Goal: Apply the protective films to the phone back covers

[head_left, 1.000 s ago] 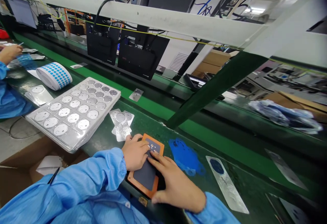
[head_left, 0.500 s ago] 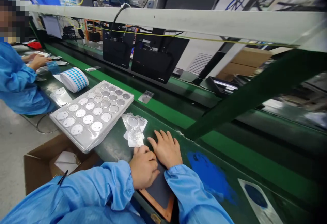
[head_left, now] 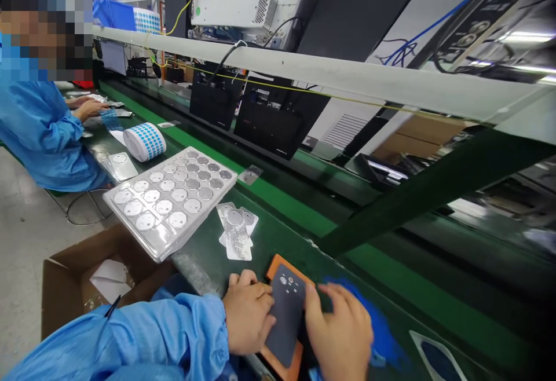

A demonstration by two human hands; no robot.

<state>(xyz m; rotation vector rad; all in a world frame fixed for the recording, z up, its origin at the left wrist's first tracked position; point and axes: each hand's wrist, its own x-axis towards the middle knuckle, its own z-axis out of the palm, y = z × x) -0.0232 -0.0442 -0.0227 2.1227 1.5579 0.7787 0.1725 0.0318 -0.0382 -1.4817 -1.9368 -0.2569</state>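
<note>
An orange-rimmed jig with a dark grey panel (head_left: 284,311) lies at the near edge of the green bench. My left hand (head_left: 247,314) rests curled against the jig's left side, fingers bent onto the panel. My right hand (head_left: 341,332) is at the jig's right edge, blurred by motion, fingers partly spread over a blue film sheet (head_left: 382,334). A small pile of clear plastic blister pieces (head_left: 237,227) lies just beyond my left hand.
A clear tray of round silver discs (head_left: 171,198) sits to the left, with a roll of blue dot stickers (head_left: 145,140) behind it. A co-worker in a blue coat (head_left: 41,132) works at far left. An open cardboard box (head_left: 93,279) stands on the floor. Black monitors (head_left: 260,114) hang behind the conveyor.
My right hand moved from lying flat ahead of the jig to its right edge. The panel's far end is uncovered. The view swung up and left.
</note>
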